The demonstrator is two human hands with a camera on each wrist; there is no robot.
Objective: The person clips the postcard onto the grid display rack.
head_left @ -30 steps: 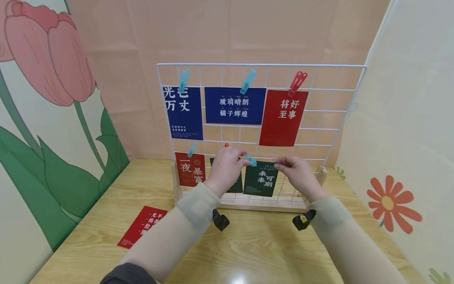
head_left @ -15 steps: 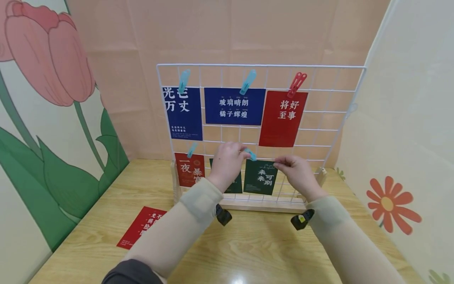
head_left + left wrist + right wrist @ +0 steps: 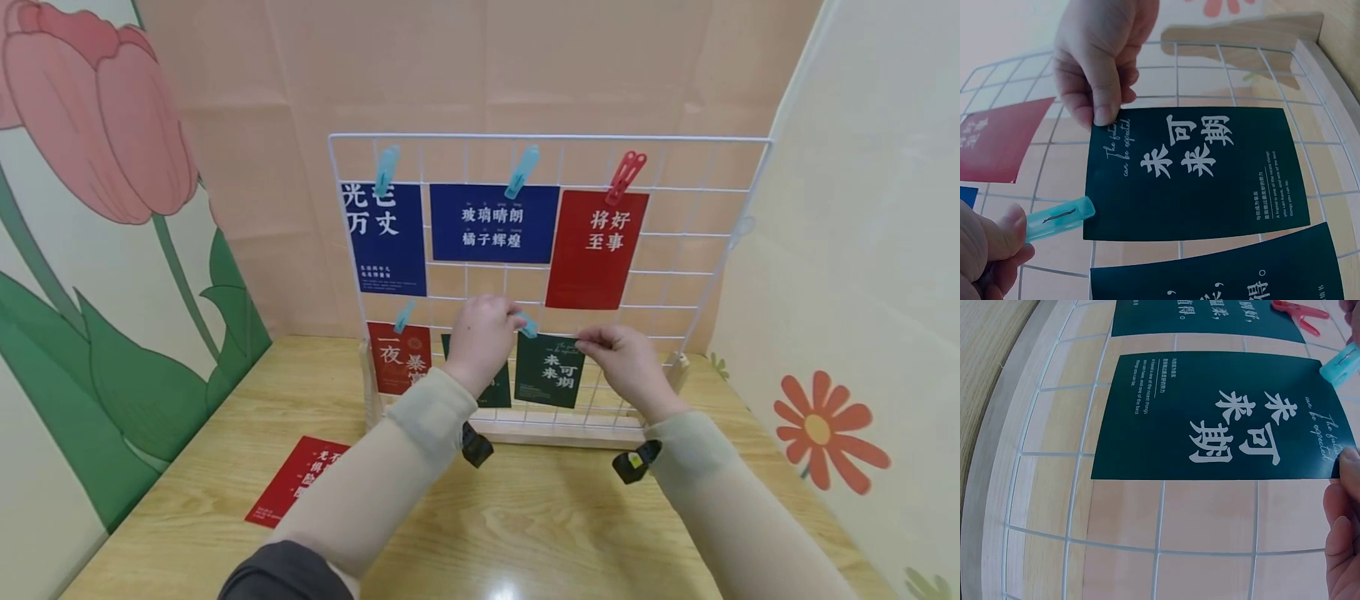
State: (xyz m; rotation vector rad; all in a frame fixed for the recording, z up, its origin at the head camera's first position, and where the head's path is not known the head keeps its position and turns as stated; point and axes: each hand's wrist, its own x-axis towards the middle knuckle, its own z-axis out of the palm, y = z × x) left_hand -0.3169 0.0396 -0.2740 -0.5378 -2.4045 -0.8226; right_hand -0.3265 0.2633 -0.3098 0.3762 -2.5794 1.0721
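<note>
My right hand [image 3: 626, 367] pinches the top right corner of a dark green card [image 3: 549, 377] with white lettering, held in front of the white wire grid [image 3: 675, 271]. Between the thumb and fingers of my left hand [image 3: 482, 342] is a light blue clothespin [image 3: 1060, 219]. Its tip overlaps the card's top edge near the top left corner in the left wrist view. Beside this card hangs a second green card [image 3: 1210, 315], partly hidden behind my left hand in the head view; a red clothespin [image 3: 1300, 314] sits at its top edge.
Two blue cards [image 3: 495, 223] [image 3: 390, 250] and a red card [image 3: 597, 254] hang clipped along the upper grid. A smaller red card [image 3: 400, 354] hangs lower left. Another red card [image 3: 296, 483] lies on the wooden table [image 3: 540, 517], partly under my left forearm. The grid stands in a wooden base [image 3: 555, 433].
The held green card has risen slightly against the grid. My left hand has moved up a little with the light blue clothespin, which now meets the card's top edge.
</note>
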